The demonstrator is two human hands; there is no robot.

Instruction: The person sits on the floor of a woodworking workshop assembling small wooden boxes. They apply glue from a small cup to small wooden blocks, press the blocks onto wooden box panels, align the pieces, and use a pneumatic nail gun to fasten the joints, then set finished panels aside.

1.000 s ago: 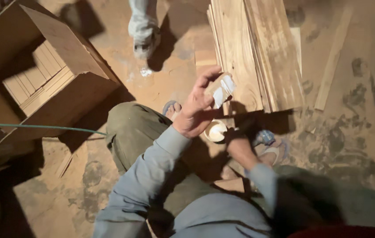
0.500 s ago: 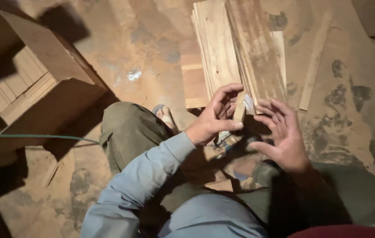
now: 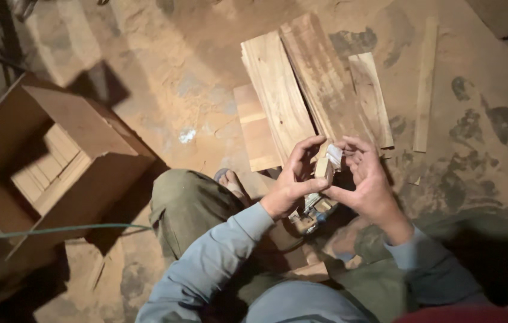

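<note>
**Both hands meet on a small wooden block**

Over at nine o'clock sits an open cardboard box, flaps spread, with pale wooden slats stacked flat inside. A thin green cord runs across the floor below it, towards the person's knee. Coming in towards centre, the left hand rises from a grey-blue sleeve, its grip narrow, thumb and fingers pinching a small wooden block held upright. The block sits right at the middle of the view, just above the lap, with a bit of white material at its top edge. The right hand comes in from three o'clock, fingers curled close around that same block, touching it from the other side. Up at twelve o'clock, just beyond the fingertips, a stack of wooden planks lies flat on the dusty floor. Farther out at two o'clock, a single narrow strip of wood lies apart from the stack.
</note>
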